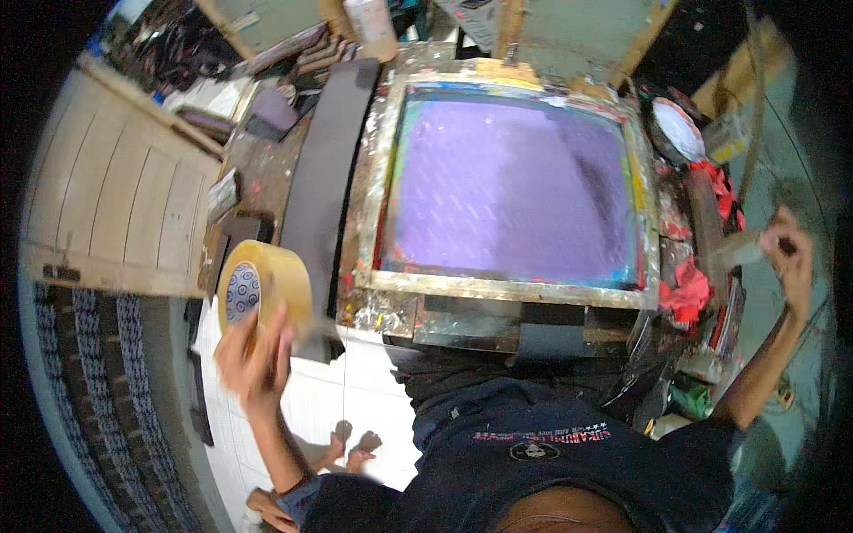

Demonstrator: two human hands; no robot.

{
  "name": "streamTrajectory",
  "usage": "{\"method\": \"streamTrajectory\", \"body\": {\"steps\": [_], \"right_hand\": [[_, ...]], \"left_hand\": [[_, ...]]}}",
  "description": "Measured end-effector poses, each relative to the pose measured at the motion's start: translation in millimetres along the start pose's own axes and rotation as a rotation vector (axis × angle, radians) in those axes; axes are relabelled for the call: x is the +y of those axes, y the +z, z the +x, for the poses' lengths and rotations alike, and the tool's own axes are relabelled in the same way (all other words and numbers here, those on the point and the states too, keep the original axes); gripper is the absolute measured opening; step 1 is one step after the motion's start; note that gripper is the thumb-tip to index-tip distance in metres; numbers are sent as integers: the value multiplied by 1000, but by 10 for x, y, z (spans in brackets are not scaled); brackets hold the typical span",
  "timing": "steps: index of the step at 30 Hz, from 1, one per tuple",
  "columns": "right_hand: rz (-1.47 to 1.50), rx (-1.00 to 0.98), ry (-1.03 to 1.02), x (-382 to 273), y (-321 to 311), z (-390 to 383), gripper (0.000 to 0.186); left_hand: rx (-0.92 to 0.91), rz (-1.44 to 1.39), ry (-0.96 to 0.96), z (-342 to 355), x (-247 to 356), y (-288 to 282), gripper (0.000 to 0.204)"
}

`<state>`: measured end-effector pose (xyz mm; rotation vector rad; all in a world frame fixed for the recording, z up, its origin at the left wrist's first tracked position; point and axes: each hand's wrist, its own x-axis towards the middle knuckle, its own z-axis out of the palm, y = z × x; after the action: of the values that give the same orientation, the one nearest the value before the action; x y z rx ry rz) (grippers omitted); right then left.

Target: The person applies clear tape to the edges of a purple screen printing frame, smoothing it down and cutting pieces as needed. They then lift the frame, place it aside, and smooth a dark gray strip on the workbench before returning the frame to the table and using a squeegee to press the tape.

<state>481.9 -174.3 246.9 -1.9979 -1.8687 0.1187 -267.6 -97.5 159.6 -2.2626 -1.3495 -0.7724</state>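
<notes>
Hands wide apart, tape roll in left

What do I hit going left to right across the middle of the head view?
Pale wooden panel → tape roll in the left hand → long dark board → wood-framed purple screen → lower red cloth → right hand.

The tape roll is left of the screen frame, the cloth right.
</notes>
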Motion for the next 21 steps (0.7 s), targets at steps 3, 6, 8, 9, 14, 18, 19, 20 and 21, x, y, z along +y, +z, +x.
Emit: {"method": "streamTrajectory", "body": {"steps": [3, 6, 8, 9, 14, 18, 19, 20, 21], "right_hand": [[-208, 39, -288, -813, -522, 375, 29], [-368, 117, -408, -1373, -758, 565, 27], [-401, 166, -425, -1583, -888, 604, 26], [-404, 174, -408, -1596, -918, 598, 26], [-399, 186, -341, -1498, -892, 575, 23], [-444, 136, -244, -1299, -843, 631, 21], [-423, 148, -260, -1305, -809, 684, 20], [-412, 154, -274, -1362, -803, 739, 20], [-401, 171, -289, -1407, -802, 781, 19]], "left_hand": [[-2, 27, -27, -223, -493, 1065, 32], [-29, 139, -37, -542, -654, 1684, 35], [-10, 122, -110, -548, -611, 1685, 39], [-4, 58, -177, -492, -496, 1667, 42], [104, -68, -352, 254, 394, 1146, 72], [60, -1192, -5, 1450, 2148, 1306, 124], [112, -1325, 56, 1700, 2416, 1336, 133], [156, -1429, 44, 1947, 2656, 1300, 131], [58, -1591, -35, 2092, 2869, 1244, 115]]}}
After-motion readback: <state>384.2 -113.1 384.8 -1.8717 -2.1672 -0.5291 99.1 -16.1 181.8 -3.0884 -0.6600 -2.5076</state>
